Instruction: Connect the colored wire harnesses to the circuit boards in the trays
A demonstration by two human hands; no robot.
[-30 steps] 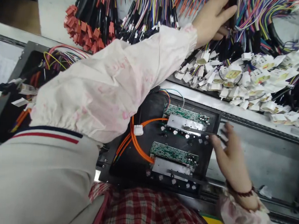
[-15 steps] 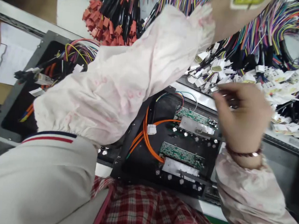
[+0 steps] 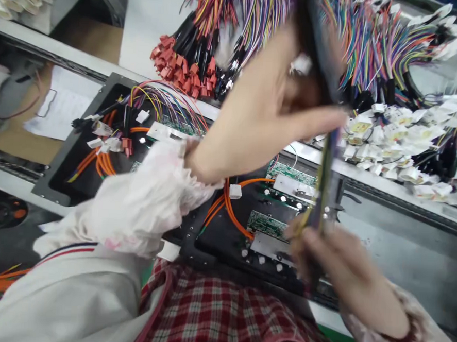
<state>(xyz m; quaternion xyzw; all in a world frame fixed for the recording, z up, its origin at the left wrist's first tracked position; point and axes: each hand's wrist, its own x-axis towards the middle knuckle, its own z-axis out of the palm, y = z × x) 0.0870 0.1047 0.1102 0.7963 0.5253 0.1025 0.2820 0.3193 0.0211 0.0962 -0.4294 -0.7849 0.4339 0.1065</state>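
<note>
Both my hands are raised above a black metal panel (image 3: 215, 253), and the motion blurs them. A long, narrow dark bar (image 3: 325, 146) with a yellow-green edge stands almost upright between them. My left hand (image 3: 259, 106) wraps around its upper part, and my right hand (image 3: 335, 260) grips its lower end. Beneath them on the panel lie two green circuit boards (image 3: 290, 174) with metal plates. Orange cables (image 3: 229, 212) with a white connector (image 3: 235, 191) run beside the boards. My left forearm hides part of the panel.
Bundles of multicoloured wires (image 3: 360, 40) with white connectors (image 3: 389, 134) and red connectors (image 3: 180, 67) lie on the far side of a metal rail (image 3: 405, 194). To the left, a second black panel (image 3: 75, 151) holds cables. A paper sheet (image 3: 62, 104) lies beyond it.
My left hand has come down from the wire bundles to mid-view. My right hand has lifted above the boards and holds the bar. The whole scene has shifted right in view.
</note>
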